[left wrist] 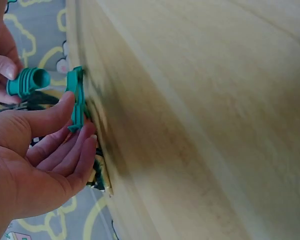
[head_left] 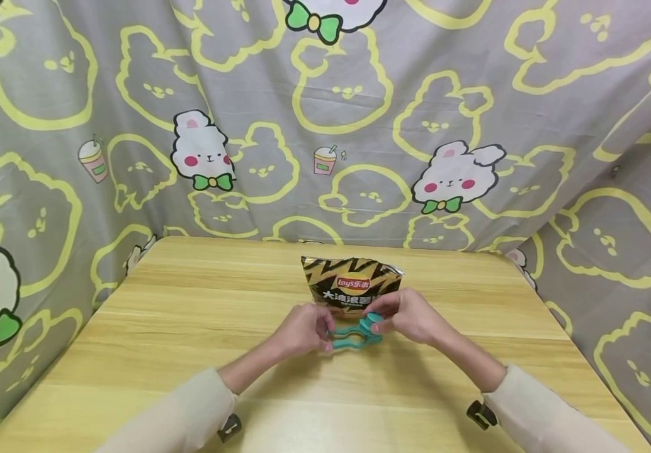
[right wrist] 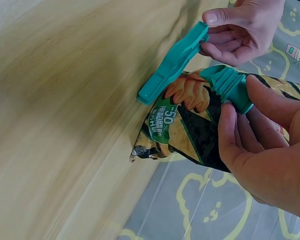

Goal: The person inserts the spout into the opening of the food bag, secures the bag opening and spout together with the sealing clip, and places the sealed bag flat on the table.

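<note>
My left hand [head_left: 305, 328] pinches one end of a long teal bag clip [right wrist: 172, 65] between thumb and fingers. The clip has a bulged middle and stretches over the wooden table toward the right hand. My right hand [head_left: 407, 314] holds a short teal ribbed spout piece [right wrist: 232, 87] between thumb and fingertips. An open round mouth shows on this spout in the left wrist view. Clip and spout appear apart in both wrist views. Right behind the hands stands a black and gold Lay's chip bag [head_left: 325, 286], its lower part partly covered by them.
A light wooden table [head_left: 189, 296] lies under everything. Its far edge meets a grey curtain [head_left: 269, 113] with yellow cartoon outlines. Dark devices [head_left: 481, 415] sit at the sleeve cuffs.
</note>
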Demonstrator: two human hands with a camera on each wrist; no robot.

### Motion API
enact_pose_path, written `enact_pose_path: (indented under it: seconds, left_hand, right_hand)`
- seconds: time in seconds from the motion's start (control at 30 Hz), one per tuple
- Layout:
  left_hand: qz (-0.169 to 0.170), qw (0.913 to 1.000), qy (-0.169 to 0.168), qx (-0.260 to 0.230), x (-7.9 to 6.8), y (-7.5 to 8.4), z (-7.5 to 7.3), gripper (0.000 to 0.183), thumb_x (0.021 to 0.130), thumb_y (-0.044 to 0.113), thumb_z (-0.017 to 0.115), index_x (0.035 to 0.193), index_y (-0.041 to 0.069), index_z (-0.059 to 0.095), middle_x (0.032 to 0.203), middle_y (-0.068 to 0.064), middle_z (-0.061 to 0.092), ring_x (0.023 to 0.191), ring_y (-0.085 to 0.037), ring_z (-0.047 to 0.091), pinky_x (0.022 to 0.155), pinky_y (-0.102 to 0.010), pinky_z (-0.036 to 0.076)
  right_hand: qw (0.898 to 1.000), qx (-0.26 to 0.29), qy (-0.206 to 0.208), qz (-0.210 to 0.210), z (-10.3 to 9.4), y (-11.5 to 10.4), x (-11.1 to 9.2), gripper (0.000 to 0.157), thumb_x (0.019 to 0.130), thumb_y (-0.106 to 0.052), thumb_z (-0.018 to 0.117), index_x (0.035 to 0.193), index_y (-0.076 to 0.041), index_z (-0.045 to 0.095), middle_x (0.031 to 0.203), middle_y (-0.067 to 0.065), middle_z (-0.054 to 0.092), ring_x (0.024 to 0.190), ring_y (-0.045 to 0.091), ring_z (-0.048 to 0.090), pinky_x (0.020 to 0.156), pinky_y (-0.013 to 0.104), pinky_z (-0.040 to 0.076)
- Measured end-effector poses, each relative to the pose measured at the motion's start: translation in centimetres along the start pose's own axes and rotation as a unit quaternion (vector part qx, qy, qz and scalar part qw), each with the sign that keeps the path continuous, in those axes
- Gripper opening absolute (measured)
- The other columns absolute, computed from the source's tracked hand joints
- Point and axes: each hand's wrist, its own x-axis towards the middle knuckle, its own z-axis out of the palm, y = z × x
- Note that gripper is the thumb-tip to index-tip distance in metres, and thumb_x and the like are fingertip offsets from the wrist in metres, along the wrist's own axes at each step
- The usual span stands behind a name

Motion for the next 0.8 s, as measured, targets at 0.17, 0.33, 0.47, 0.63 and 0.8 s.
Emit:
enact_pose_path:
  seconds: [0.17,0.33,0.47,0.63,0.8]
  left_hand:
    - [-0.001,0.9999,-0.001,0.011,-0.01,-0.28,0.36,0.03,0.067,-0.005,0.089,0.09,0.003,0.071,0.075,-0.004,0.07,0.065,-0.011,0.062,0.063,-0.023,0.055]
    - [-0.01,0.9999,-0.01,0.007,0.06,-0.16,0.31,0.031,0.066,-0.003,0.089,0.091,0.003,0.071,0.078,-0.006,0.072,0.068,-0.011,0.062,0.066,-0.024,0.055]
    - [-0.017,0.9996,-0.02,-0.006,0.06,-0.06,0.18,0.031,0.069,-0.002,0.088,0.095,0.002,0.072,0.086,-0.01,0.074,0.073,-0.012,0.064,0.07,-0.026,0.056]
    - [-0.016,0.9996,-0.022,-0.012,0.09,-0.11,0.13,0.029,0.072,0.0,0.087,0.098,0.002,0.073,0.09,-0.011,0.075,0.077,-0.015,0.066,0.073,-0.028,0.057]
    - [-0.024,0.9994,-0.021,-0.012,0.15,-0.09,0.04,0.029,0.076,0.006,0.086,0.102,0.003,0.074,0.096,-0.011,0.077,0.084,-0.018,0.07,0.08,-0.032,0.059]
  right_hand:
    - [1.0,-0.003,0.002,0.002,-0.14,0.24,-0.12,0.023,0.082,-0.007,0.082,0.105,-0.007,0.079,0.091,0.003,0.076,0.081,0.017,0.067,0.07,0.028,0.056]
    - [1.0,0.0,0.003,-0.001,-0.16,0.27,-0.16,0.024,0.082,-0.006,0.082,0.106,-0.006,0.078,0.093,0.005,0.076,0.081,0.015,0.066,0.07,0.028,0.055]
    - [1.0,0.008,0.002,-0.001,-0.12,0.18,-0.29,0.026,0.082,-0.006,0.082,0.107,-0.004,0.078,0.094,0.006,0.076,0.081,0.016,0.066,0.071,0.03,0.056]
    - [1.0,0.012,0.0,0.001,-0.14,0.21,-0.39,0.025,0.082,-0.006,0.082,0.107,-0.004,0.078,0.093,0.007,0.076,0.081,0.017,0.066,0.072,0.033,0.057]
    - [1.0,0.003,0.001,0.004,-0.24,0.5,-0.31,0.024,0.082,-0.005,0.081,0.106,-0.005,0.078,0.091,0.004,0.076,0.081,0.016,0.067,0.072,0.031,0.057]
